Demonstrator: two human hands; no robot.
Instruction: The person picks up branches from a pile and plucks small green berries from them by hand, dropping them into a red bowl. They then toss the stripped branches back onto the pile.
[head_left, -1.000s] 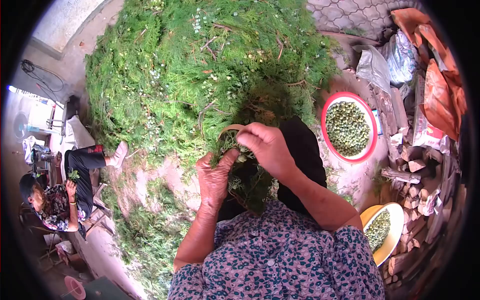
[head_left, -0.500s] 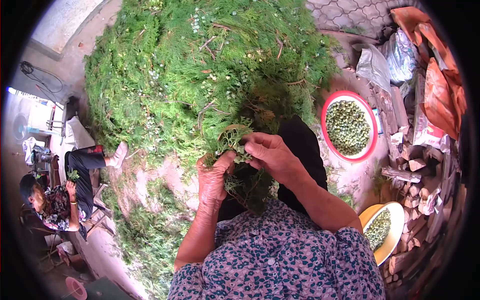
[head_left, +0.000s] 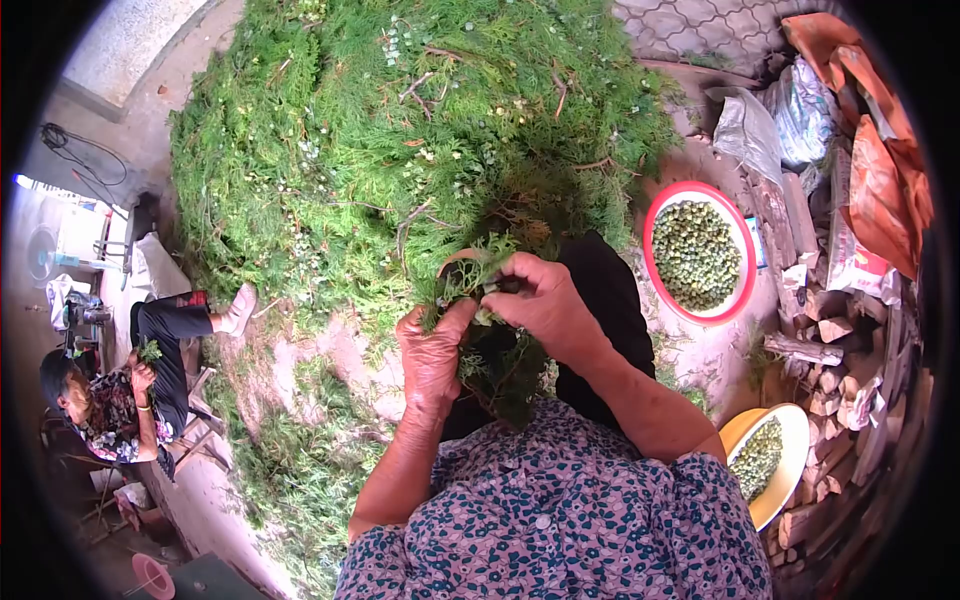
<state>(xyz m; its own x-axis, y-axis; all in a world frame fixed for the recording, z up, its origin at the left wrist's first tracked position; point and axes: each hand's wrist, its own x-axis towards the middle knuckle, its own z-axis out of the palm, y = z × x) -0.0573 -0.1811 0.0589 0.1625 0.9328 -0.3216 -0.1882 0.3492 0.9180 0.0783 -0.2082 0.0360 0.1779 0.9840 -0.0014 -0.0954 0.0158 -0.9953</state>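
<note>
A leafy evergreen sprig, like cypress or arborvitae, is up in front of my chest. My left hand is closed round its lower part, thumb on top. From the other side my right hand pinches at the sprig with thumb and forefinger; a small pale green bit shows by the fingertips, too small to name. Just behind the hands is the tan rim of a round container, mostly hidden. Another darker evergreen sprig lies on my lap below the hands.
A large heap of cut evergreen branches spreads ahead. To the right stand a red-rimmed basin and a yellow basin, both with small green cones. Firewood and sacks line the right side. A seated person holds greenery at left.
The sprig has shifted and tilted slightly between my hands. My right fingers have moved a little up and changed their pinch. The seated person's hand and greenery have shifted slightly.
</note>
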